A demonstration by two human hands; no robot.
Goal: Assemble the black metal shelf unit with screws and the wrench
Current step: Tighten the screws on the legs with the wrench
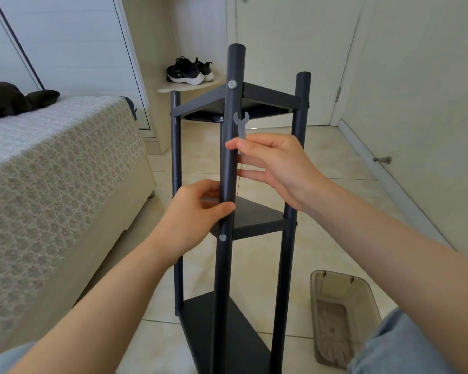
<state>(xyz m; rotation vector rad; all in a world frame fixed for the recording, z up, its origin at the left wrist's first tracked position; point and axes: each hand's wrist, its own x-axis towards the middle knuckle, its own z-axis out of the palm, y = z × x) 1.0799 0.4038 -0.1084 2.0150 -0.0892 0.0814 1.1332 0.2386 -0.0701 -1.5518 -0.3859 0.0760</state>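
The black metal shelf unit (pixel 268 99) stands upright on the tiled floor in front of me, with three triangular shelves between three round posts. Silver screws show on the nearest post, one (pixel 231 84) at the top shelf and another (pixel 222 237) at the middle shelf. My left hand (pixel 197 214) wraps around the nearest post just above the middle shelf. My right hand (pixel 274 164) pinches the lower end of a small flat grey wrench (pixel 241 124). The wrench points jaw-up beside that post, below the top screw and not touching it.
A bed (pixel 52 168) with a patterned cover lies close on the left, dark clothing on it. A translucent brown plastic tray (pixel 341 317) sits on the floor at lower right. Black sneakers (pixel 189 71) rest on a corner shelf behind. A door and wall close off the right side.
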